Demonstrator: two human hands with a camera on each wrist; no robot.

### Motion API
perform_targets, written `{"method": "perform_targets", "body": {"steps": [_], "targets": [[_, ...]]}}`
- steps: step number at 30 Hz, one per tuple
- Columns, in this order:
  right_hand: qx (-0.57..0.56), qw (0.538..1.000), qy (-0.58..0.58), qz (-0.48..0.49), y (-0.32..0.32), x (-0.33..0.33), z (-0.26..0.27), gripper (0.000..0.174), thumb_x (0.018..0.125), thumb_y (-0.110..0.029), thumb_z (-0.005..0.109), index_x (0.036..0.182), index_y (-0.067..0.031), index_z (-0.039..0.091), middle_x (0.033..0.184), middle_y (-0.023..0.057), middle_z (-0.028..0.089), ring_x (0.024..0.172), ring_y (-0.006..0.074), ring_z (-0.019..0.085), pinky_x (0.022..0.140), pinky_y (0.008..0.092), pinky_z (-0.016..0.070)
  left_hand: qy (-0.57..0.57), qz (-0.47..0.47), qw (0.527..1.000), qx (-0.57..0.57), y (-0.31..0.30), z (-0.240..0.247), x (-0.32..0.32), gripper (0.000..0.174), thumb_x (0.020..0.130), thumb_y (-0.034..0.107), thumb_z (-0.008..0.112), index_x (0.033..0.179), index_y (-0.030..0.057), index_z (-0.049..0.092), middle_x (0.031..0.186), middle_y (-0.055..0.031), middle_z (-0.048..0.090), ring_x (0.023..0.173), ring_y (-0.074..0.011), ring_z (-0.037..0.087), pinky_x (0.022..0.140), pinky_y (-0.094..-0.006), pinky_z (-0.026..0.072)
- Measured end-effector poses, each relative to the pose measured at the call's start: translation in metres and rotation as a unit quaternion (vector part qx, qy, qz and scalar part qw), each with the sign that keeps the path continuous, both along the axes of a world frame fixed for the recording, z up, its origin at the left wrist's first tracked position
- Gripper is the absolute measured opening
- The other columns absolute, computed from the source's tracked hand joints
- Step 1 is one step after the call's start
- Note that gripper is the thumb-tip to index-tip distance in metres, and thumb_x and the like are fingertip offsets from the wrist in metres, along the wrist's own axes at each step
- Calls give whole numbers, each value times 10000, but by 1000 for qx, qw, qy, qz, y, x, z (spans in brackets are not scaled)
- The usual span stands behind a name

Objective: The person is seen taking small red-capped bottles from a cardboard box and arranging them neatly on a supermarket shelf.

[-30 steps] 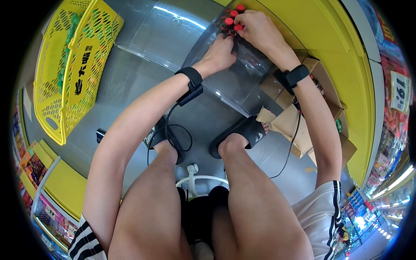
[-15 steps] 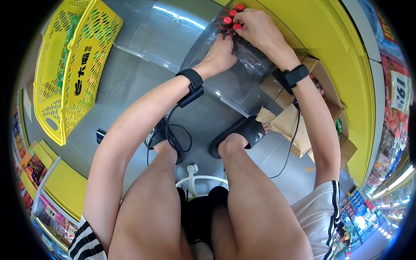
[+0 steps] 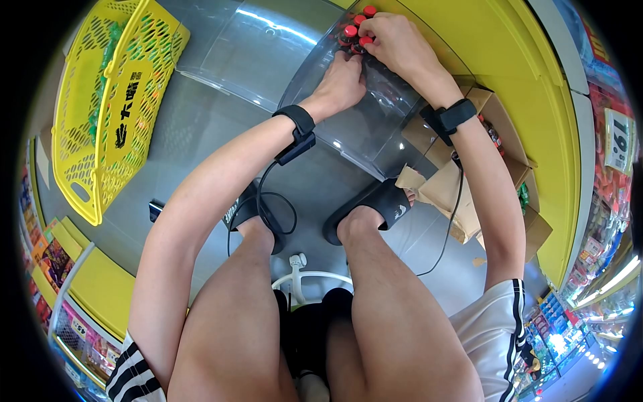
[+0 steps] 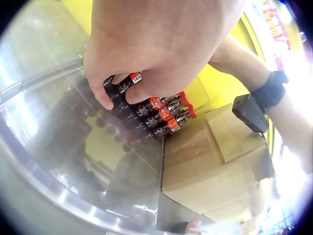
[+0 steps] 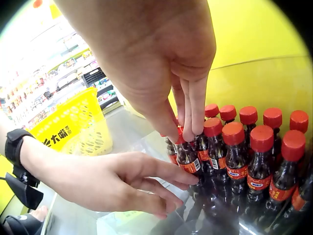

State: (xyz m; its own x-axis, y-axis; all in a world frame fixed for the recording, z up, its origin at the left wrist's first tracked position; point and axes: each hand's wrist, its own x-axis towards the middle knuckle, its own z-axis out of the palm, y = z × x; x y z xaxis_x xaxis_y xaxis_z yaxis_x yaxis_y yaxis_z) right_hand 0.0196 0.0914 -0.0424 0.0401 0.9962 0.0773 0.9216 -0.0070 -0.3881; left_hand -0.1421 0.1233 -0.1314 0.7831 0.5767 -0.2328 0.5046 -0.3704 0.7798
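Observation:
Small dark bottles with red caps (image 5: pixel 261 138) and red labels stand in rows inside a clear plastic bin (image 3: pixel 365 144). My right hand (image 3: pixel 398 48) reaches down over the end of the front row. Its fingertips (image 5: pixel 188 132) pinch the red cap of the end bottle (image 5: pixel 189 160), which stands upright. From the left, my left hand (image 3: pixel 339 84) comes in low beside that same bottle, its extended fingertip right at the bottle's lower side. The other left fingers (image 5: pixel 164 198) bend loosely over the bin, around nothing. In the left wrist view, the left hand (image 4: pixel 151 44) covers part of the rows.
An open cardboard box (image 3: pixel 499 110) holding more bottles stands right of the bin, along the yellow shelf base (image 3: pixel 546 100). A yellow basket (image 3: pixel 127 127) is at left. Another clear bin (image 3: pixel 248 50) adjoins at the back. A cable (image 3: pixel 450 231) hangs from the right wrist.
Both hands stay almost in place at the end bottle. The red caps sit very slightly further left in the head view.

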Motion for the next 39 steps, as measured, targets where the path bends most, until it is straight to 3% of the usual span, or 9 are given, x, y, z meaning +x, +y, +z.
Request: {"method": "perform_targets", "body": {"steps": [7,13,16,18,22,25,29,36,39], "targets": [[-7,1000,13,-4,0,2,-3,154,844,-53,787,970,4,719,913,238,721,915,484,707,793,545,573,5,-3,1000,-9,-2,3,-2,664,930,71,670,1566,-26,502,1525,-310,490,1361,-491,563,1142,-489,506],[-8,1000,-4,-19,-3,-1,11,230,874,-113,797,1094,-46,777,982,211,761,920,454,725,793,533,580,-1,-6,1000,-27,1,0,-7,655,933,89,687,1555,-25,516,1551,-271,490,1379,-463,565,1135,-487,507],[-35,999,-15,-33,-9,-4,31,277,885,-140,801,1154,-76,789,1009,188,777,917,427,738,791,516,582,12,-8,1000,17,-6,7,-17,565,941,129,707,1477,-15,606,1490,-268,550,1313,-470,611,1111,-487,523],[-52,998,-4,-29,-14,-5,51,264,888,-148,800,1143,-82,791,971,174,774,900,406,739,783,497,582,18,-2,998,68,-11,24,-22,384,946,160,723,1289,-13,728,1339,-249,653,1214,-465,660,1052,-495,543],[-29,999,17,16,-39,4,79,246,883,-141,789,1120,-75,794,956,162,770,882,389,736,775,482,584,-55,5,997,50,-19,68,-16,238,942,178,743,1091,-6,773,1138,-202,727,1110,-433,689,972,-492,558],[7,1000,22,-1,-67,8,94,255,865,-111,767,1115,-67,796,949,143,763,875,371,733,763,454,583,-183,-58,973,127,-26,93,-8,182,944,188,753,952,9,721,986,-133,736,1003,-360,669,874,-474,559],[3,996,28,-84,-121,15,120,244,889,-124,770,1124,-64,795,945,139,765,881,354,741,781,454,584,-229,-139,958,104,-47,124,7,157,944,168,745,917,24,686,934,-105,704,927,-317,636,816,-453,552],[-41,979,16,-201,-215,57,140,224,926,-153,774,1127,-55,785,999,132,786,898,356,746,803,447,589,-250,-268,920,140,-80,157,57,144,946,154,726,915,21,680,887,-116,667,928,-319,630,798,-463,541],[-78,975,10,-210,-240,67,139,218,919,-147,772,1116,-55,785,998,131,784,906,360,743,826,464,585,-201,-344,910,111,-92,176,79,132,949,129,692,924,0,690,899,-151,676,922,-363,660,799,-491,543]]}}
